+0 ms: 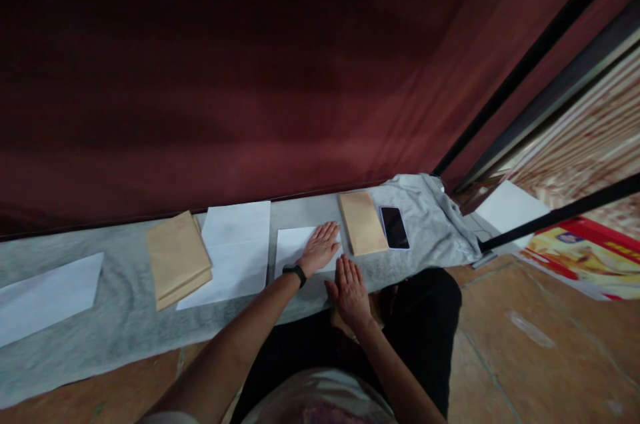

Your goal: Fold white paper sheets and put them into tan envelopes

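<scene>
A white sheet of paper (293, 247), about half the size of the sheet beside it, lies in front of me. My left hand (320, 247), with a dark band on its wrist, rests flat on its right part, fingers stretched out. By the paper's lower right corner is my right hand (350, 287), its fingers extended and the thumb apart. It holds nothing. Just right of the hands lies a stack of brown envelopes (363, 224). To the left, a larger white sheet (237, 251) with a crease across it is partly under another pile of brown envelopes (177, 257).
A grey cloth (125, 337) covers the long narrow surface. A phone (395, 228) lies right of the envelopes, and another white sheet (50, 297) at far left. A dark red panel (250, 111) rises behind. Black bars (565, 211) and a printed box (585, 254) stand at right.
</scene>
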`<action>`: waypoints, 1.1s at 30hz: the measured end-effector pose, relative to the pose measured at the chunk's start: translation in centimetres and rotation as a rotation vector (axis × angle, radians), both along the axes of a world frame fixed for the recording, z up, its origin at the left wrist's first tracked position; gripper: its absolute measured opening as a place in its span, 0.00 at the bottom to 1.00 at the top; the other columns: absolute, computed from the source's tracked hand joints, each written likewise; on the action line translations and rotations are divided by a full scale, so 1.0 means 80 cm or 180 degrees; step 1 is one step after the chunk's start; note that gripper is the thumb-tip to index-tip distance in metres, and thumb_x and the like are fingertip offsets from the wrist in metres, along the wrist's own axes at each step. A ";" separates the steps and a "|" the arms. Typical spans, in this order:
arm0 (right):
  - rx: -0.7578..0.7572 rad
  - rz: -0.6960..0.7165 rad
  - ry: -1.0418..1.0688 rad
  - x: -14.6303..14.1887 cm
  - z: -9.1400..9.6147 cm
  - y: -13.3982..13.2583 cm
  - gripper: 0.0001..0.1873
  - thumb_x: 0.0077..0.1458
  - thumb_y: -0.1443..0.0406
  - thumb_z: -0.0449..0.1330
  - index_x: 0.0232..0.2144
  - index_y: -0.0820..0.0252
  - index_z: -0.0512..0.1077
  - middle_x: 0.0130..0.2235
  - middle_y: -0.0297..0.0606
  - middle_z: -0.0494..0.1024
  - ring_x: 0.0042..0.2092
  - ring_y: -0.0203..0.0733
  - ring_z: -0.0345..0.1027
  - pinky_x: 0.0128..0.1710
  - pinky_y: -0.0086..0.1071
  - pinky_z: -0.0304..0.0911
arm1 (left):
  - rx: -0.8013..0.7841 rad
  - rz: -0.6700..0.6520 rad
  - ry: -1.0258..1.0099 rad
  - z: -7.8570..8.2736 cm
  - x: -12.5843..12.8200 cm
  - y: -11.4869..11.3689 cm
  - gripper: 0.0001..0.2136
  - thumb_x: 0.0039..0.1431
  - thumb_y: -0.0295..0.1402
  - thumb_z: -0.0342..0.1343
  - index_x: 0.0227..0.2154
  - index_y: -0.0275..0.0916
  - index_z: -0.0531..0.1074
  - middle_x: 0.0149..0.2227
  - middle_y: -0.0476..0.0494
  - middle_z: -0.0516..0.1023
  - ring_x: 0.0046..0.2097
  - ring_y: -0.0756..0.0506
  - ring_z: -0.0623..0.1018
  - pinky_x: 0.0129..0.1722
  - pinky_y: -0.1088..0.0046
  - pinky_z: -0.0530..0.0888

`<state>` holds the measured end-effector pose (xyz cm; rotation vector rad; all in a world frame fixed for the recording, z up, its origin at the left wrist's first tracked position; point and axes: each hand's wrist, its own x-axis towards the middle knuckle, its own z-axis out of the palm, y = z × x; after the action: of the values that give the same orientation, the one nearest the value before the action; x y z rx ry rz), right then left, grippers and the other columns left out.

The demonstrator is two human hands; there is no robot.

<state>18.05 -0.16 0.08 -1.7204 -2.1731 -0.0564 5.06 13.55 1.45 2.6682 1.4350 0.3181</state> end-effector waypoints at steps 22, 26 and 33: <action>0.0049 0.0126 0.0151 0.005 -0.004 -0.005 0.29 0.69 0.65 0.44 0.69 0.70 0.51 0.69 0.53 0.56 0.70 0.52 0.48 0.67 0.50 0.50 | 0.0181 -0.0632 0.0066 0.003 -0.026 -0.075 0.24 0.72 0.37 0.38 0.68 0.38 0.55 0.71 0.42 0.55 0.72 0.45 0.53 0.70 0.59 0.50; 0.0098 0.0303 0.0212 0.012 -0.003 -0.008 0.31 0.69 0.65 0.43 0.71 0.68 0.44 0.70 0.51 0.53 0.71 0.52 0.46 0.67 0.52 0.50 | 0.0032 -0.0711 0.0153 0.006 -0.030 -0.092 0.25 0.72 0.37 0.39 0.68 0.36 0.54 0.71 0.41 0.54 0.72 0.44 0.52 0.70 0.60 0.49; -0.0052 0.0360 0.0599 0.023 -0.009 -0.009 0.29 0.71 0.61 0.41 0.70 0.63 0.49 0.70 0.47 0.56 0.70 0.50 0.48 0.67 0.53 0.52 | -0.0020 -0.0745 0.0072 0.007 -0.044 -0.125 0.27 0.70 0.37 0.42 0.69 0.35 0.51 0.71 0.39 0.53 0.72 0.45 0.51 0.70 0.62 0.49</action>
<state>19.87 -0.86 -0.67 -1.5407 -2.1313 0.1470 1.57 3.53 2.00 2.8047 1.1100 0.2628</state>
